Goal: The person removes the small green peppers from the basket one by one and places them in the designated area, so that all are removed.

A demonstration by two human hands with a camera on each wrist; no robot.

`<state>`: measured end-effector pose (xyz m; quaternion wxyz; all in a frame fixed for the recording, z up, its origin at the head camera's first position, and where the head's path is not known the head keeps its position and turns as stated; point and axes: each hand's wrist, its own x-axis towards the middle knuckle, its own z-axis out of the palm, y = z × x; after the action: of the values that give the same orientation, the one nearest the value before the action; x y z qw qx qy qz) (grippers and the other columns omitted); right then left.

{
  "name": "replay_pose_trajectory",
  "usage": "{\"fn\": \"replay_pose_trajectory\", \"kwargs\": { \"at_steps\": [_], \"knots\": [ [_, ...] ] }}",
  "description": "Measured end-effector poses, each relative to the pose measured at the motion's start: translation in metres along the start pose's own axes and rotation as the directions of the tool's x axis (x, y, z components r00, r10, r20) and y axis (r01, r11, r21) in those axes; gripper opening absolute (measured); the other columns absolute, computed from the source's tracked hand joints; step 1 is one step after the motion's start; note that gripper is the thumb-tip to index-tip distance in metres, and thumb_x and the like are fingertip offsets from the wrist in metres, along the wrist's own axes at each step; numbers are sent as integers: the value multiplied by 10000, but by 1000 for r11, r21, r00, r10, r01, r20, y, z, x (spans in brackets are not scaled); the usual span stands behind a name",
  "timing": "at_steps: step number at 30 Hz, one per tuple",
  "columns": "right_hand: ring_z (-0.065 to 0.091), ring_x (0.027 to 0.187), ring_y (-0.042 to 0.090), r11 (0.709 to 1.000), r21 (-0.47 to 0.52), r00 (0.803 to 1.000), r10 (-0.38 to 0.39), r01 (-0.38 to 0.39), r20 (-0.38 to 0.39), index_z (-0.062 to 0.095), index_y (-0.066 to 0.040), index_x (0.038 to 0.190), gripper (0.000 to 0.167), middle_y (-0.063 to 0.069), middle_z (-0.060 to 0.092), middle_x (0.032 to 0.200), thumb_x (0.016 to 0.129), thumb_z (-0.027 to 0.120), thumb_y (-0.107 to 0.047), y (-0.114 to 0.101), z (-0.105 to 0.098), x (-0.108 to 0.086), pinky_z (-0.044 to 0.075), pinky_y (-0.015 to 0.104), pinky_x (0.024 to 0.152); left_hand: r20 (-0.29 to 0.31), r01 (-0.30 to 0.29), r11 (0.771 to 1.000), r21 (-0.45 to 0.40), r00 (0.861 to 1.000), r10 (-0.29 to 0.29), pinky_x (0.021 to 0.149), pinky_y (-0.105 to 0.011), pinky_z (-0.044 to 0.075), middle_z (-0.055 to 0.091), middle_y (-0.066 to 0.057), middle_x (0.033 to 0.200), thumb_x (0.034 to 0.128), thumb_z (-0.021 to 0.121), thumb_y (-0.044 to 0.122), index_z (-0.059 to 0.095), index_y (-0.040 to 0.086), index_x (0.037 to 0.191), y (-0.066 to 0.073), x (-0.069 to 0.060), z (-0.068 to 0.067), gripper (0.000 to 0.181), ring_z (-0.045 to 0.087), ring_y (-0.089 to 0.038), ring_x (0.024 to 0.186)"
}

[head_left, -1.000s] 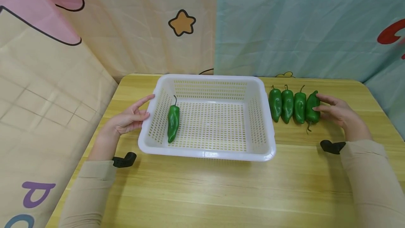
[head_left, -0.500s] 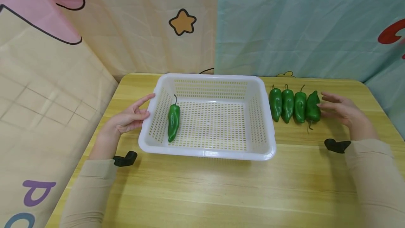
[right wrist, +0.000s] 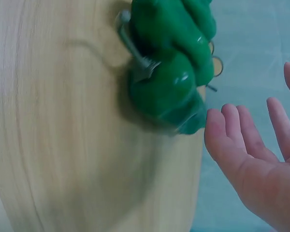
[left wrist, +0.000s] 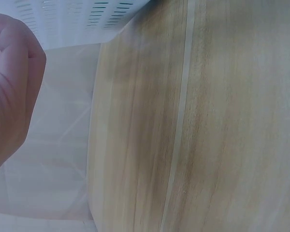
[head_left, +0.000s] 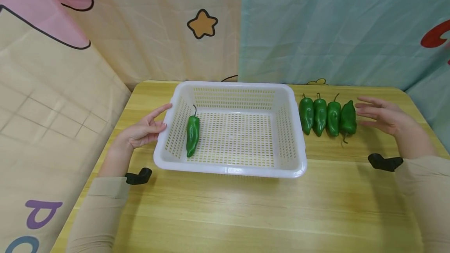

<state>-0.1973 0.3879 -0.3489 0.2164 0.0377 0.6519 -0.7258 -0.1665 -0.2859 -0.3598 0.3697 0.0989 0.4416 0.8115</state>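
Observation:
A white plastic basket (head_left: 225,171) with slotted walls stands on the table, and one green pepper (head_left: 192,136) lies inside near its left wall. My left hand (head_left: 145,130) touches the basket's left rim with spread thumb and index finger; its lower fingers are partly hidden. To the right of the basket, several green peppers lie side by side in a row. The rightmost pepper (head_left: 348,118) has its stem toward me, unlike its neighbours. Just right of it, apart from it, hovers my right hand (head_left: 381,115), fingers extended and holding nothing, as the right wrist view also shows.
The wooden table (head_left: 225,214) ends at a back edge close behind the basket and peppers. Printed curtains (head_left: 299,30) hang behind and at the sides. A black wrist mount (head_left: 384,162) sits on each forearm.
My right hand has let go of the rightmost pepper and drawn away to the right. The peppers, the basket and my left hand stay where they were.

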Motion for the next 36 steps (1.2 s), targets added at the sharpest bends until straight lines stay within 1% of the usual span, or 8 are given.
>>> {"fn": "replay_pose_trajectory", "kwargs": {
  "at_steps": [6,9,13,16,19,23,31,36],
  "knots": [
    [595,941,54,995,-95,1000,-19,21,19,560,-354,1119,384,-138,596,1032,966,456,-17,-11,16,-3,528,258,736,-3,2,1000,8,1000,-1,809,-416,523,611,-170,1144,948,430,-78,241,269,1408,0,0,1,607,612,-301,1026],
    [596,964,74,994,-98,996,-49,56,74,554,-334,1159,414,-120,591,1077,966,436,13,-16,27,-3,528,265,750,-10,3,1000,11,1000,-3,808,-417,523,615,-167,1137,947,435,-77,244,270,1407,0,0,2,607,613,-299,1023],
    [602,982,89,990,-95,983,-85,101,166,566,-317,1192,451,-106,595,1118,966,412,41,-23,43,-3,527,272,766,-18,2,1000,13,1000,-1,810,-414,523,615,-165,1134,946,435,-78,248,270,1406,0,0,2,606,614,-296,1021],
    [600,995,92,987,-111,973,-92,118,210,573,-314,1200,461,-104,597,1132,963,413,48,-29,56,-2,527,277,777,-16,0,1000,15,1000,0,815,-414,521,612,-165,1137,948,432,-76,259,273,1401,0,-1,2,598,612,-295,1024],
    [598,998,97,980,-153,972,-88,124,219,567,-314,1202,455,-96,597,1140,959,427,45,-34,69,-2,528,284,781,-8,-2,1000,18,1000,2,820,-416,518,608,-166,1142,950,430,-74,270,275,1397,0,-1,2,589,610,-296,1029],
    [593,997,101,971,-211,976,-67,111,209,547,-315,1201,437,-86,592,1144,958,443,32,-41,85,-2,529,291,789,-5,-2,1000,16,1000,2,820,-422,517,608,-168,1144,950,428,-74,264,273,1399,0,-1,1,591,607,-298,1033],
    [577,1018,113,950,-292,973,-45,112,226,515,-295,1229,407,-89,560,1179,955,476,3,-51,114,1,518,302,815,-24,7,1000,24,1000,-6,812,-410,523,612,-169,1134,954,409,-82,231,268,1412,1,-1,2,602,612,-297,1026],
    [570,1023,130,931,-344,969,-33,118,243,515,-293,1231,401,-58,538,1192,945,505,-12,-56,134,4,514,317,828,-33,13,999,35,999,-11,816,-419,519,611,-169,1140,954,413,-77,217,265,1420,1,-1,2,610,611,-300,1028]
  ]
}}
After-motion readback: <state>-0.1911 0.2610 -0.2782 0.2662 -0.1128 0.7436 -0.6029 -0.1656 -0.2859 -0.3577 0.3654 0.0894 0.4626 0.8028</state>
